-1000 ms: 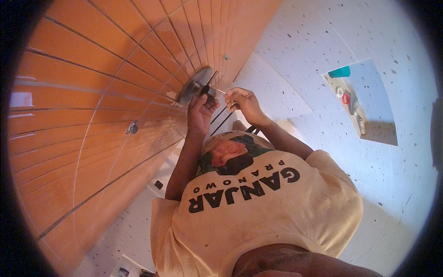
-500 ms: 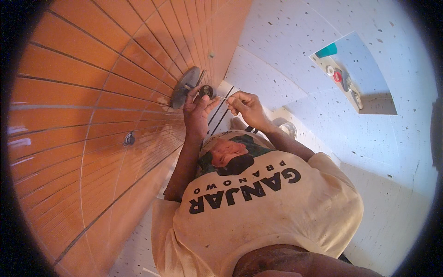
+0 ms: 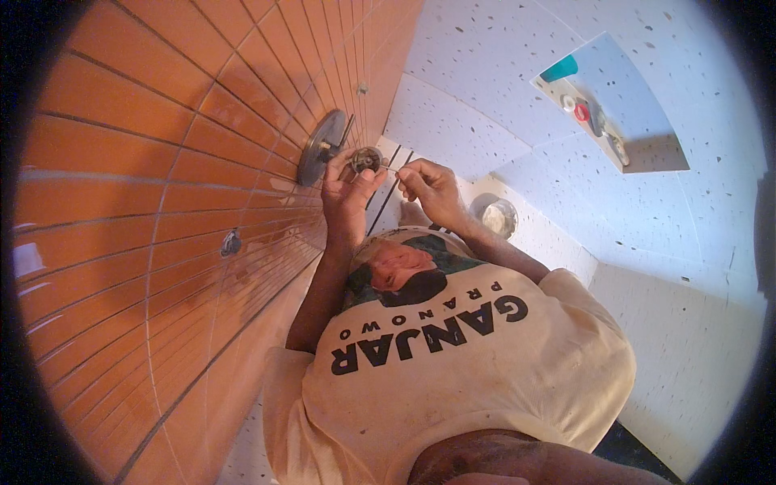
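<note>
Left hand [image 3: 343,194] now pinches a round metal fitting [image 3: 365,159], lifted just off the wall plate [image 3: 321,147]. Right hand [image 3: 428,184] pinches a thin tool [image 3: 391,169] at it. Fitting looks freed.

The left hand [image 3: 346,194] holds a small round metal fitting [image 3: 366,159] just beside the round metal plate [image 3: 320,148] on the orange tiled wall [image 3: 145,202]; the right hand [image 3: 428,184] pinches a thin tool [image 3: 388,168] touching the fitting.
</note>
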A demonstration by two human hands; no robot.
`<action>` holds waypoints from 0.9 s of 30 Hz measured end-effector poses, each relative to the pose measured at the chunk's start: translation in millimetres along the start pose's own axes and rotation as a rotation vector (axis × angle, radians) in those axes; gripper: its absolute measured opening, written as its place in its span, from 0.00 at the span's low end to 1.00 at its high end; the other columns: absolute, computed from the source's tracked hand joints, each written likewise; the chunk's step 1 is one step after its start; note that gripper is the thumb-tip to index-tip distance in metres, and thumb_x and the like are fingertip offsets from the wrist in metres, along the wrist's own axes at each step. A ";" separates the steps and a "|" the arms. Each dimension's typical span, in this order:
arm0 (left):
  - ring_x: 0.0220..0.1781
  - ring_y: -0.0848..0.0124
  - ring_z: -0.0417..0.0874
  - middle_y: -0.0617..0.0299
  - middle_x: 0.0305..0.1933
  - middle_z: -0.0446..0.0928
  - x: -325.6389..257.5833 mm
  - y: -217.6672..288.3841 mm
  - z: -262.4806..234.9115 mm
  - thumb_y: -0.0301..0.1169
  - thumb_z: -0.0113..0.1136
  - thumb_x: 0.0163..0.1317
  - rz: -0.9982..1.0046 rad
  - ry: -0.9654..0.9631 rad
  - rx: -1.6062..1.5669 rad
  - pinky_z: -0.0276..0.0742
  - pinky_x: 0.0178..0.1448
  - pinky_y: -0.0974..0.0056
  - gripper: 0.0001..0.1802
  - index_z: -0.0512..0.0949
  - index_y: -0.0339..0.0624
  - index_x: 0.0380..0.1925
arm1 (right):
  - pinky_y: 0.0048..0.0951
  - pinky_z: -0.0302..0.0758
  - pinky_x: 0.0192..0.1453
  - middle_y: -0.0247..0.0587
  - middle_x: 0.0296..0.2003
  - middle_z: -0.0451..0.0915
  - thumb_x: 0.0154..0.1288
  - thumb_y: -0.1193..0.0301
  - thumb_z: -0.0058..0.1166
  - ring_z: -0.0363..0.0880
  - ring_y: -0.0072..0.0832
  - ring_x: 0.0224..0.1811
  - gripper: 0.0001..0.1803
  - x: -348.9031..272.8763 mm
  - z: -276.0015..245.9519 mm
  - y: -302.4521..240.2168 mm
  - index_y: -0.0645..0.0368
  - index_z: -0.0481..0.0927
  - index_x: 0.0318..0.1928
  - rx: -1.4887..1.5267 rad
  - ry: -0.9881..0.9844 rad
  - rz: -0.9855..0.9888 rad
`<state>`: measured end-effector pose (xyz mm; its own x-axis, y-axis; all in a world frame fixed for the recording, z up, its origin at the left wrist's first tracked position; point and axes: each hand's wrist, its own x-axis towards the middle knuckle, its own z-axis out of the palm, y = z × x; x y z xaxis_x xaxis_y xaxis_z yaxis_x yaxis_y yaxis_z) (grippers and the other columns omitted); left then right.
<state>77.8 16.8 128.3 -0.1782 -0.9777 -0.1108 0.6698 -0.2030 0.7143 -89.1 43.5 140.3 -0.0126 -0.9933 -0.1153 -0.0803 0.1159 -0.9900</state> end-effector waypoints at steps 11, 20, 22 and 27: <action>0.52 0.64 0.81 0.48 0.50 0.77 -8.4 14.6 9.9 0.22 0.62 0.59 0.066 -0.038 0.061 0.77 0.59 0.62 0.24 0.66 0.31 0.55 | 0.21 0.71 0.29 0.32 0.25 0.78 0.71 0.65 0.52 0.72 0.16 0.25 0.13 -8.5 16.8 -5.6 0.63 0.80 0.36 0.082 0.087 0.024; 0.52 0.65 0.81 0.49 0.49 0.78 -10.3 14.9 6.9 0.21 0.63 0.58 0.085 -0.040 0.094 0.76 0.58 0.64 0.25 0.67 0.31 0.54 | 0.20 0.72 0.28 0.32 0.25 0.80 0.71 0.63 0.53 0.75 0.16 0.24 0.13 -11.9 26.6 -14.4 0.61 0.80 0.36 0.145 0.149 0.105; 0.52 0.66 0.81 0.49 0.50 0.78 -11.5 15.5 8.4 0.20 0.63 0.58 0.091 -0.031 0.095 0.76 0.58 0.64 0.25 0.67 0.31 0.55 | 0.19 0.72 0.28 0.32 0.25 0.80 0.71 0.63 0.53 0.75 0.16 0.24 0.13 -13.2 29.8 -17.0 0.61 0.80 0.35 0.158 0.173 0.122; 0.52 0.67 0.80 0.49 0.50 0.78 -11.8 11.9 6.3 0.19 0.63 0.58 0.116 -0.019 0.118 0.77 0.57 0.64 0.25 0.67 0.31 0.55 | 0.19 0.72 0.26 0.33 0.24 0.80 0.70 0.64 0.52 0.75 0.16 0.22 0.13 -15.0 33.2 -20.6 0.61 0.79 0.34 0.133 0.192 0.133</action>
<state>83.4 26.2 142.4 -0.1191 -0.9928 -0.0104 0.5976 -0.0800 0.7978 -54.1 55.9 159.7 -0.2040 -0.9490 -0.2403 0.0662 0.2315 -0.9706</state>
